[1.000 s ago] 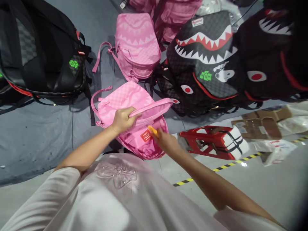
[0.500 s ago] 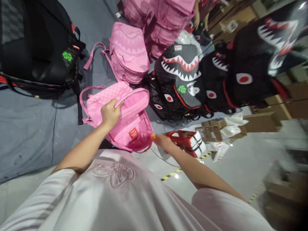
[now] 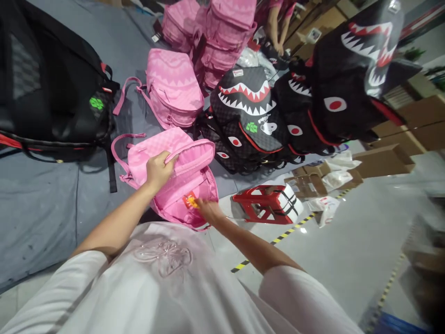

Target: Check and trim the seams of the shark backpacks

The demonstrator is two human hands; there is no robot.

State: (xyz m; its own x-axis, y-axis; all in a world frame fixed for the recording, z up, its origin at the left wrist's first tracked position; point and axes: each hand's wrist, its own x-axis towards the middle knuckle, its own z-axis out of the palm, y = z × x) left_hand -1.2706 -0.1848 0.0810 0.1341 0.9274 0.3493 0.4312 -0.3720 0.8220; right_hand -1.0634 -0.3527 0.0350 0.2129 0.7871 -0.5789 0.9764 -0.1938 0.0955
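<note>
A small pink backpack (image 3: 153, 143) lies unzipped before me, its opening facing my body. My left hand (image 3: 159, 172) is closed on the edge of its front panel and holds it raised. Inside, a red-orange label (image 3: 188, 198) shows on the pink lining. My right hand (image 3: 207, 209) is at the mouth of the bag, fingers closed round a small yellow-orange object (image 3: 193, 202) beside the label. What kind of object this is I cannot make out. Behind it sits another pink backpack (image 3: 174, 88), zipped up.
Black shark-mouth backpacks (image 3: 245, 99) crowd the right of the grey-covered table (image 3: 52, 199); a large black bag (image 3: 55, 93) lies left. Pink backpacks (image 3: 229, 32) are stacked behind. Another person's hands (image 3: 278, 44) work at the back. On the floor stand a red-and-white stool (image 3: 264, 204) and cartons (image 3: 382, 160).
My right hand has moved left from the backpack's right rim into its opening, with the yellow-orange object. My left hand keeps its grip on the panel. The view has shifted slightly.
</note>
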